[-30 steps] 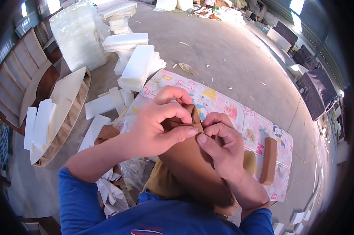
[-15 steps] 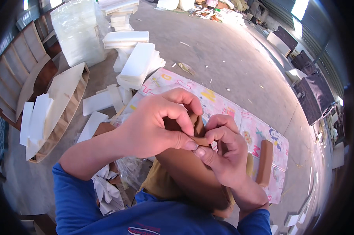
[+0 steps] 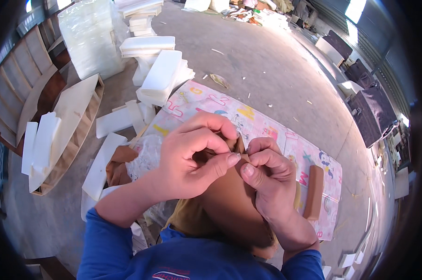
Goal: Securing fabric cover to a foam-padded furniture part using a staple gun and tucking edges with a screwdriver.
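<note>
Brown fabric cover (image 3: 229, 205) sits at the centre of the view, stretched over a rounded form just above the person's blue sleeves (image 3: 113, 252) at 6 o'clock. Both hands meet at its upper corner. Left hand (image 3: 192, 158) comes in from 7 o'clock, fingers curled and thumb pressed down, pinching the corner of the cover. Right hand (image 3: 267, 177) comes in from 5 o'clock, its thumb and forefinger closed on the same corner, so the two thumbs lie almost tip to tip.

Just beside the left wrist, at 9 o'clock, lies crumpled clear plastic wrap (image 3: 145, 154) with another scrap of brown fabric (image 3: 117, 163) next to it. At 3 o'clock a brown upholstered block (image 3: 313, 191) rests on a colourful patterned mat (image 3: 248, 116) that spreads under and beyond the hands.

Farther out, at 10 o'clock, white foam slabs (image 3: 113, 121) are strewn on the concrete floor (image 3: 267, 60), with a curved wooden frame (image 3: 71, 126) near the left edge. At 11 o'clock stands a stack of foam blocks (image 3: 162, 77), and behind it a plastic-wrapped bundle (image 3: 87, 37). At 2 o'clock, well apart, are dark upholstered furniture pieces (image 3: 372, 112).
</note>
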Demonstrator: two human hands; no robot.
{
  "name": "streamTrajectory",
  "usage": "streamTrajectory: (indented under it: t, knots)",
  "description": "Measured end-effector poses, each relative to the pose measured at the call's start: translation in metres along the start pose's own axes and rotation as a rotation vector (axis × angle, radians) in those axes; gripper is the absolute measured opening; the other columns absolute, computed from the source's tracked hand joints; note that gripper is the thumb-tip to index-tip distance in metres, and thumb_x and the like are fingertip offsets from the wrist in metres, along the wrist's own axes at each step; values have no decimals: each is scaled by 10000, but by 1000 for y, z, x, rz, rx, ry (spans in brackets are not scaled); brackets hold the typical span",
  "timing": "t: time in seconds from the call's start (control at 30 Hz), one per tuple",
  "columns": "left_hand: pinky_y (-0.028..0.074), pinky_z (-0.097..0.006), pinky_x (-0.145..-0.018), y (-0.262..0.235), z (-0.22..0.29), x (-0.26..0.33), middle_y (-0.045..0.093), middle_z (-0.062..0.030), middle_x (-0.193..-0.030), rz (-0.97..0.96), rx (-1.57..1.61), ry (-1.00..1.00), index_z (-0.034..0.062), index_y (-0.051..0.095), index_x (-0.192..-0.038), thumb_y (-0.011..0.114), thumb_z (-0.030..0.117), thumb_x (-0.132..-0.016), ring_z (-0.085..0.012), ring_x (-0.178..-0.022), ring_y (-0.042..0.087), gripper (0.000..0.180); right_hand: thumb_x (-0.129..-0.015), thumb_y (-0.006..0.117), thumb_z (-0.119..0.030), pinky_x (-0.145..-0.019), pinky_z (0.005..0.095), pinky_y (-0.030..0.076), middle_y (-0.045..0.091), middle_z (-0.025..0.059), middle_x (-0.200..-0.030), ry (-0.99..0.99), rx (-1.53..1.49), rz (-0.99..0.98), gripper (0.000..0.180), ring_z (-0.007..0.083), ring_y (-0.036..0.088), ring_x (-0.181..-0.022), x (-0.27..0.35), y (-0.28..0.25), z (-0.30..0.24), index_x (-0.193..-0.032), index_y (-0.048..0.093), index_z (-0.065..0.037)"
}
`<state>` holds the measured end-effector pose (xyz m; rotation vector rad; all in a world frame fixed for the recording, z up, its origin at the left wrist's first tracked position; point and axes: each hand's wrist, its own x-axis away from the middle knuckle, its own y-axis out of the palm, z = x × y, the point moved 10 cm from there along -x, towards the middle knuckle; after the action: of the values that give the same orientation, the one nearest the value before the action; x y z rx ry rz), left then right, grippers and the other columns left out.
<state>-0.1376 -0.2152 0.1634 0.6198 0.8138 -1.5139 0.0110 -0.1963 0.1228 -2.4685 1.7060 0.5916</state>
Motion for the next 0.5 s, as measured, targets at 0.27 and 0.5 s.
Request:
streamTrajectory:
  t: [0.27, 0.5]
  knots:
    - [497, -350, -845, -13, -2, 7, 556, -162, -1135, 234, -2, -23, 0, 659, -954, 809, 80, -764, -239, -967, 606, 255, -862, 712, 22, -699, 222, 445, 523, 63, -1068, 82, -50, 12, 48, 83, 512, -859, -2, 4, 9, -882, 672, 6]
    - [481, -360, -907, 2, -3, 0, 541, -144, -1211, -283, -44, -153, -2, 667, -997, 737, 23, -832, -231, -1016, 599, 181, -872, 697, 18, -738, 237, 451, 532, 58, -1053, 12, 64, -26, 31, 104, 528, -884, -6, 14, 4, -861, 669, 9]
